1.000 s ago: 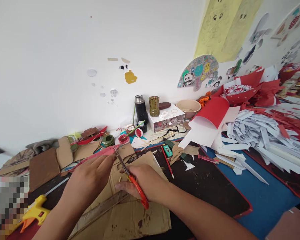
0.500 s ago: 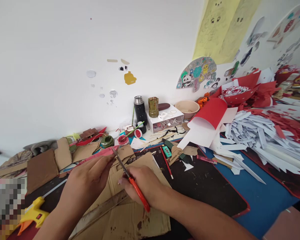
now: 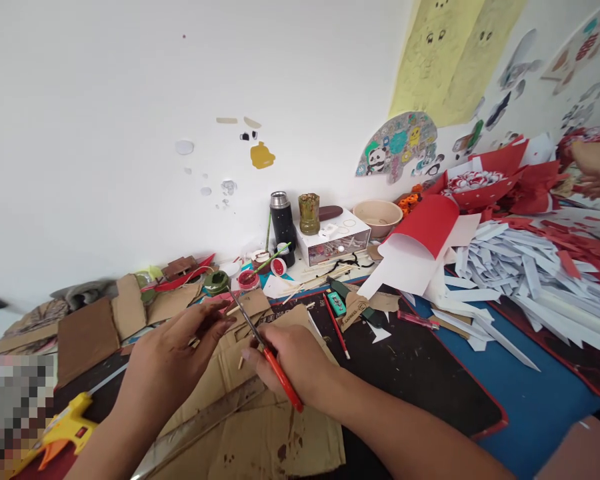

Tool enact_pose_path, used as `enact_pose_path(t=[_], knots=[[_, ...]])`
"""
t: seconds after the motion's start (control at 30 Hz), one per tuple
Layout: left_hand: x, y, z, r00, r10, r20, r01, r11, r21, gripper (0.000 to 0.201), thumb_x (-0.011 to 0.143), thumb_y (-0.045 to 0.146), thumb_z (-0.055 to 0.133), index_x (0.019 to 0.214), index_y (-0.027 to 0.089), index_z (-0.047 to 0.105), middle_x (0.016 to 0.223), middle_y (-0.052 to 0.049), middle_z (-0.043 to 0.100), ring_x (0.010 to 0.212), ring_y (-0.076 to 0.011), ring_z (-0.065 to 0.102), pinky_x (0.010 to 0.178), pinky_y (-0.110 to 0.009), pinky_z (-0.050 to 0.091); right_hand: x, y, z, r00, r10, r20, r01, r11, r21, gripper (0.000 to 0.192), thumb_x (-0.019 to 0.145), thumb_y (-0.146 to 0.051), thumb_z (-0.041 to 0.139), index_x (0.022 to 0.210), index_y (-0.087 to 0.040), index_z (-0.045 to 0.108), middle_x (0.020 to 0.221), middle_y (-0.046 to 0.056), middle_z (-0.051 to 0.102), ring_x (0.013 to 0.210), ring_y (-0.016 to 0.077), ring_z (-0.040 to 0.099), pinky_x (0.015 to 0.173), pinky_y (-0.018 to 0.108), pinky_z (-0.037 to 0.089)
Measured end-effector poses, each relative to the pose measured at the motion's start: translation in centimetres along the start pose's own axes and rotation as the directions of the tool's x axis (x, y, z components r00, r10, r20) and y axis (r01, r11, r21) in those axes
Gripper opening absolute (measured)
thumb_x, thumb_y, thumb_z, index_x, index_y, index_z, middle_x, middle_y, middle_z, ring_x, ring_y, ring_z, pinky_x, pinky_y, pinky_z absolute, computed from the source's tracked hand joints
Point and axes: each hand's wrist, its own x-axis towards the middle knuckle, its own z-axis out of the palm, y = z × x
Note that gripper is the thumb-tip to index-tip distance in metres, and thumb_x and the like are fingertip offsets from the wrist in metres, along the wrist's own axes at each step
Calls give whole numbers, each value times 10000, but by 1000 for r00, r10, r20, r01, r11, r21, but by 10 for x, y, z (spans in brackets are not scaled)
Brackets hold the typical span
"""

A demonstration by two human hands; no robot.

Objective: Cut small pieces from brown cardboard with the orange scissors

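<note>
Scissors (image 3: 267,353), one pair, in right hand (image 3: 293,363).

Open mat to the right, clutter left and far

Bare dark mat (image 3: 420,373) right of the right hand (image 3: 295,363) gives passage; cardboard scraps (image 3: 105,320) crowd the left, paint pots (image 3: 247,279) and flask (image 3: 283,227) block the far side.
</note>
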Motion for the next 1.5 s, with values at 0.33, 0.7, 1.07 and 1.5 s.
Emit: enact_pose_path(t=[0.33, 0.7, 1.07, 1.5], knots=[[6, 6, -4, 992, 126, -21, -125, 992, 22, 431, 1164, 484, 429, 1002, 230, 737, 807, -25, 846, 633, -202, 807, 523, -276, 508, -1, 0, 3, 1000, -3, 26, 5, 998, -57, 199, 1030, -385, 697, 1038, -195, 757, 887, 70, 825, 777, 228, 742, 653, 289, 379], [3, 6, 3, 986, 166, -29, -162, 983, 90, 411, 1170, 435, 424, 1005, 222, 734, 815, -51, 857, 640, -230, 821, 546, -287, 538, 1, 0, 2, 998, 19, 58, -13, 995, -102, 272, 1018, -462, 726, 967, -196, 737, 757, 45, 749, 671, 204, 647, 600, 304, 294], [0, 3, 1, 991, 132, 12, -133, 991, 35, 366, 1157, 422, 426, 1055, 232, 721, 823, -33, 859, 616, -216, 808, 521, -272, 529, 0, -4, -4, 991, 0, 134, -6, 999, 44, 409, 969, -586, 800, 1057, -189, 757, 813, 54, 765, 749, 227, 701, 650, 283, 391], [1, 5, 3, 980, 196, 20, -197, 978, 75, 311, 1132, 317, 443, 1001, 240, 714, 782, -27, 832, 583, -205, 779, 522, -272, 504, 1, -10, -10, 980, 21, 198, -43, 993, 106, 455, 943, -633, 816, 991, -188, 731, 753, 5, 698, 633, 165, 599, 595, 268, 355]])
